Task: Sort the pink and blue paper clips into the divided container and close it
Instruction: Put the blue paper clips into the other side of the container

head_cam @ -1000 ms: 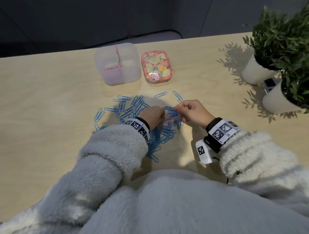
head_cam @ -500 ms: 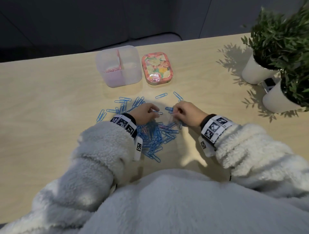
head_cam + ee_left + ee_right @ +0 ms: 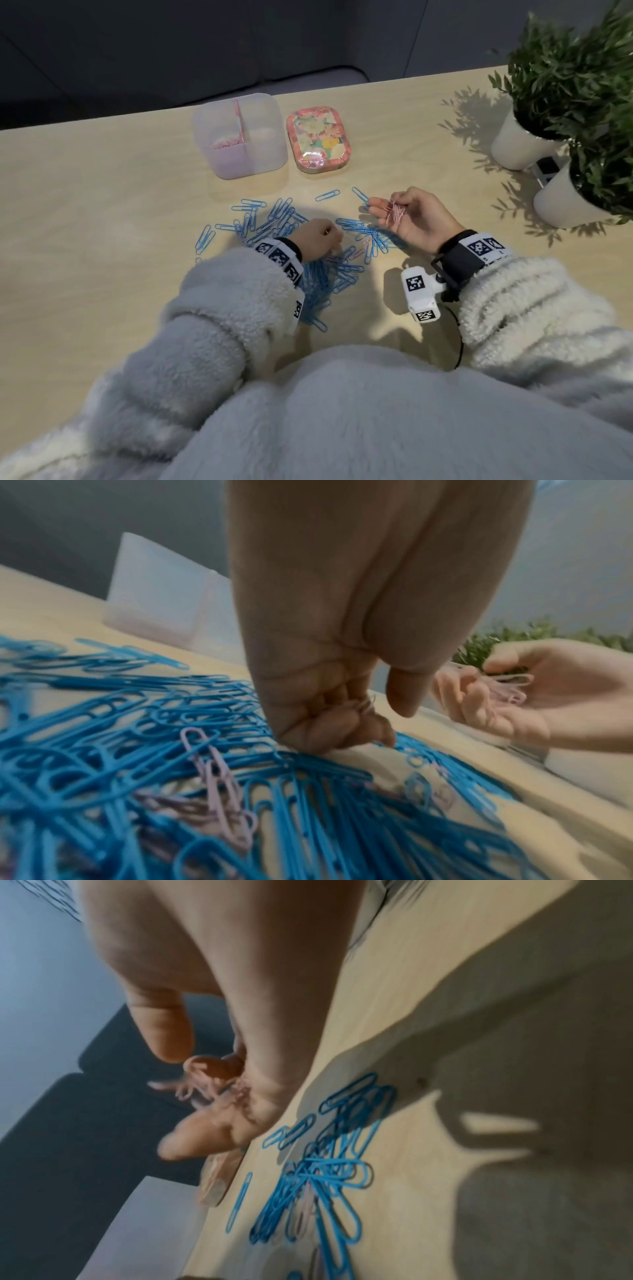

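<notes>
Since a second ago the right hand (image 3: 411,219) has lifted off the pile and turned palm-up, cupping pink clips (image 3: 394,214) loosely. Left hand (image 3: 317,240), fingers curled, pinches more pink ones among the blue clips (image 3: 318,277) beneath it. Divided container (image 3: 239,137) sits well beyond both hands. That loose cupping could spill clips during transfer.

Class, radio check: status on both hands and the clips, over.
Right hand cupped palm-up, holding small pink paper clips. Left hand curled, pinching pink clips in blue paper clip pile. Translucent divided container open.

Two potted plants (image 3: 548,102), one container (image 3: 239,137)
</notes>
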### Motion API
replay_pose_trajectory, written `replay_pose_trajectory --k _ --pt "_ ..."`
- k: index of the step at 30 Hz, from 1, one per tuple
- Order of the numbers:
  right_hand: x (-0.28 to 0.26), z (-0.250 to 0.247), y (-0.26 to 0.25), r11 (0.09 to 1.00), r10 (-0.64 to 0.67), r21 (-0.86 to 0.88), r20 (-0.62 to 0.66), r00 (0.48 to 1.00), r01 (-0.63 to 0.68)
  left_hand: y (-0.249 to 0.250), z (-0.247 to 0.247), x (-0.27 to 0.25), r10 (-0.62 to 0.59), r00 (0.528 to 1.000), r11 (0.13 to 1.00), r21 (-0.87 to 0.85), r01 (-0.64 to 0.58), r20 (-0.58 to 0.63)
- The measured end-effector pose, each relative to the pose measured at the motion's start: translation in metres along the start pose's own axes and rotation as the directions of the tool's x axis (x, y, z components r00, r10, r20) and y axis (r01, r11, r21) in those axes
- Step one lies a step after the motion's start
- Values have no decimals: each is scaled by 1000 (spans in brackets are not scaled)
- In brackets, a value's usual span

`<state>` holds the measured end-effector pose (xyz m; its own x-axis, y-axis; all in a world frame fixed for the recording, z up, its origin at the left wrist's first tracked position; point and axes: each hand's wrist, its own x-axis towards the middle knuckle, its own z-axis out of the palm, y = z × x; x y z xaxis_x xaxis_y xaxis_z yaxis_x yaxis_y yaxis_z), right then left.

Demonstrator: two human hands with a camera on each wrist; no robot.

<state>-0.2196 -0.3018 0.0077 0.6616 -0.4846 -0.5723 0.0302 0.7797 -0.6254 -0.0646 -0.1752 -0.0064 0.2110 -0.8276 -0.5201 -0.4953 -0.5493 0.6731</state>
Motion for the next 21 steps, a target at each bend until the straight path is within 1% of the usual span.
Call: replay_pose_trajectory --k 1,2,3,4,5,6,7,8,9,10,11,12,13,14,15,17,21 --pt "0 -1 1 1000 7 17 8 1000 -7 1 3 1 0 1000 994 106 1 -9" --pt "-1 0 1 1000 15 -24 12 1000 -14 2 6 2 -1 1000 981 193 5 -20" --pt "-2 1 2 991 14 -131 4 1000 -14 3 8 3 0 999 966 260 9 -34" --pt "-2 1 5 961 -11 -275 -24 1000 4 4 9 5 7 999 952 307 7 -47" --pt "-1 1 9 905 -65 -424 -50 997 37 5 10 7 20 998 939 343 2 -60" --pt "1 0 14 824 -131 -562 -57 990 76 7 9 8 32 997 928 374 -4 -70" --pt "3 -3 19 719 -197 -684 -32 980 123 8 9 10 39 997 919 393 -8 -72" --pt "5 -5 23 585 -250 -793 24 968 171 10 9 12 42 997 915 404 -12 -66" --pt "6 -8 26 412 -285 -887 89 954 206 11 8 14 41 997 910 414 -12 -61" --pt "7 -8 28 215 -297 -952 148 943 217 12 7 14 40 997 902 431 -8 -65" --pt "6 -7 29 34 -291 -980 178 940 196 12 6 15 38 996 892 452 2 -80" --pt "4 -3 29 -109 -290 -982 180 940 155 12 5 15 49 993 883 469 5 -103" --pt "2 1 29 -219 -293 -969 176 940 113 11 3 15 71 989 880 474 -1 -131" --pt "1 3 30 -302 -291 -949 181 939 90 9 2 14 102 983 884 467 -19 -153" --pt "0 6 31 -364 -277 -928 190 942 80 8 0 13 135 977 892 449 -48 -164" --pt "1 9 31 -434 -236 -898 197 951 78 5 -3 9 192 973 904 410 -124 -130" --pt "5 14 23 -483 -127 -871 168 978 87 1 -5 -1 202 979 886 423 -191 19"
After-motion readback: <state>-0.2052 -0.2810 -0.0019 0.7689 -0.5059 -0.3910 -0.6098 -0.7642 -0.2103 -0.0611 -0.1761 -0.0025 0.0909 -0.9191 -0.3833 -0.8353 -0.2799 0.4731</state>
